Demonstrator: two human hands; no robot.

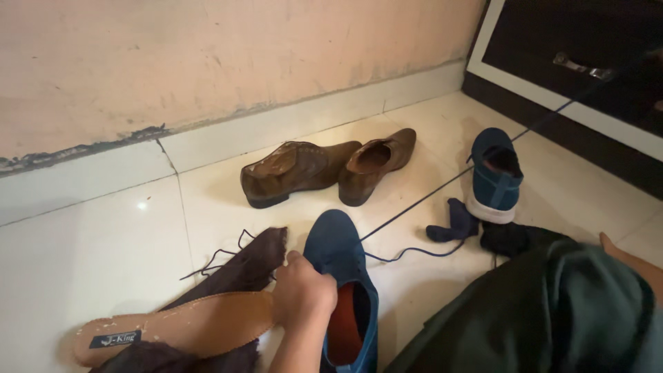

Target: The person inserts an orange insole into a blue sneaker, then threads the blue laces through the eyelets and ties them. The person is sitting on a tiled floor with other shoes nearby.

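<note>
My left hand grips the near blue shoe at the left edge of its opening, fingers curled over the rim. The shoe points away from me and shows a red-orange lining. A tan insole lies just left of the hand on a dark brown cloth, its end touching my wrist. A thin blue lace trails from the shoe to the right. My right hand does not show; only a strip of bare skin appears behind my knee.
Two brown leather shoes lie by the wall's white skirting. A second blue shoe stands at the right with dark socks beside it. My dark-trousered leg fills the lower right. A dark cabinet with a metal handle stands at the upper right.
</note>
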